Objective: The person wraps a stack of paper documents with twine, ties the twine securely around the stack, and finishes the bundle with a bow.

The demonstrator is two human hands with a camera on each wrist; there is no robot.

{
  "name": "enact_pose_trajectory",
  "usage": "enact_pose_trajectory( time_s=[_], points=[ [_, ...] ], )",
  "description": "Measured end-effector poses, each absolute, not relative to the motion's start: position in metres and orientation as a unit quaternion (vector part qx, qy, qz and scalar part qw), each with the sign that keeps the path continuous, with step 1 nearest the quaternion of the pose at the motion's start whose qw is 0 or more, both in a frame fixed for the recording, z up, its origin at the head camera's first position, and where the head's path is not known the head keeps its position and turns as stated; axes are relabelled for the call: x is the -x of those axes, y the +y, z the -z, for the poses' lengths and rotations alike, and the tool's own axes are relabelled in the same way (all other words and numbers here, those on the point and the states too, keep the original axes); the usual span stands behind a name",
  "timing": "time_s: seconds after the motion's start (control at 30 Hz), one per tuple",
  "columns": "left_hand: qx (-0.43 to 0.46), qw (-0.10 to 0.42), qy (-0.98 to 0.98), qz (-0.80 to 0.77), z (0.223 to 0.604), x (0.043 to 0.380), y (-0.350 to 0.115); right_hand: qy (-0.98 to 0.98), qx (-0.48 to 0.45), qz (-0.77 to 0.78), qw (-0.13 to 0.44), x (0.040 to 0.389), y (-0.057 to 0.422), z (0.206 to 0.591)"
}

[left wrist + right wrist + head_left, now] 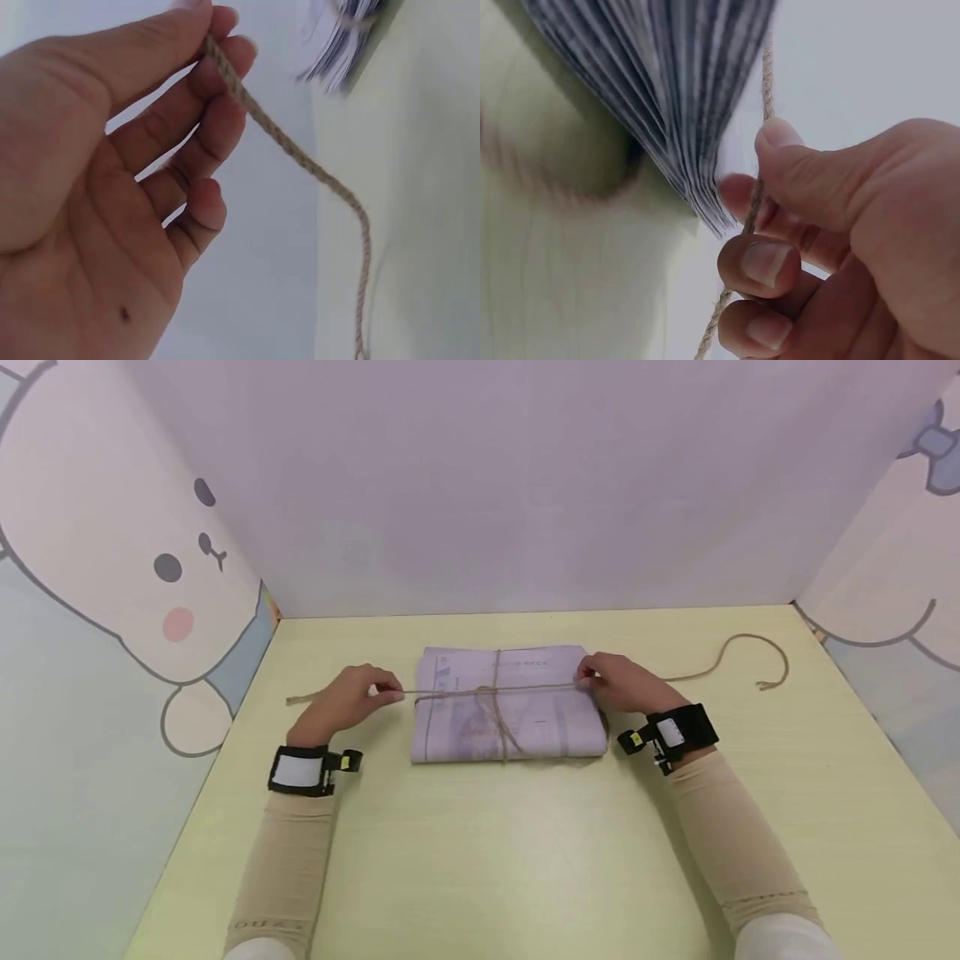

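A stack of folded newspapers lies on the table, with brown twine crossing it both ways and meeting near the middle. My left hand pinches the twine just off the stack's left side. In the left wrist view the cord runs down from between thumb and fingertips. At the stack's right edge, my right hand pinches the twine between thumb and fingers. The right wrist view shows that cord beside the layered paper edges. Between both hands the twine stretches straight across the top.
Beyond my right hand, a loose tail of twine curves over the pale yellow table. A short frayed end sticks out left of my left hand. A plain wall stands behind, with cartoon-printed panels at the sides.
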State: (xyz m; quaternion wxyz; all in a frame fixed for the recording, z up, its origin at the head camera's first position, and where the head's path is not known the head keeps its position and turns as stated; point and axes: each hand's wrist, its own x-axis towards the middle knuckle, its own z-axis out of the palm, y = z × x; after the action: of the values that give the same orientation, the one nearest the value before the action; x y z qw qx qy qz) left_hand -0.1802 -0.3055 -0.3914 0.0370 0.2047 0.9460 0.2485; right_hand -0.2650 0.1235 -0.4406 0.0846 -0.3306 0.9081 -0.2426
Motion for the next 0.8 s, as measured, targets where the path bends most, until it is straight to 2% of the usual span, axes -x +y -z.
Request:
enact_pose_trajectory(
  time_s=[0.23,0.33,0.4,0.53,0.63,0.8],
  points=[
    [-0.160,-0.016,0.958,-0.237,0.379,0.173,-0.347,0.905,0.336,0.246,0.091,0.267,0.125,0.440],
    [-0.146,-0.021,0.961,-0.234,0.380,0.171,-0.353,0.907,0.334,0.243,0.083,0.266,0.125,0.440],
    [-0.138,-0.005,0.962,-0.236,0.381,0.171,-0.351,0.909,0.334,0.238,0.072,0.265,0.124,0.437],
    [-0.138,0.061,0.959,-0.239,0.388,0.174,-0.337,0.910,0.334,0.237,0.067,0.259,0.122,0.426],
    [-0.159,0.086,0.956,-0.230,0.397,0.178,-0.320,0.904,0.342,0.238,0.100,0.250,0.118,0.415],
    [-0.208,0.092,0.946,-0.231,0.410,0.185,-0.287,0.889,0.367,0.220,0.165,0.229,0.097,0.406]
  ],
)
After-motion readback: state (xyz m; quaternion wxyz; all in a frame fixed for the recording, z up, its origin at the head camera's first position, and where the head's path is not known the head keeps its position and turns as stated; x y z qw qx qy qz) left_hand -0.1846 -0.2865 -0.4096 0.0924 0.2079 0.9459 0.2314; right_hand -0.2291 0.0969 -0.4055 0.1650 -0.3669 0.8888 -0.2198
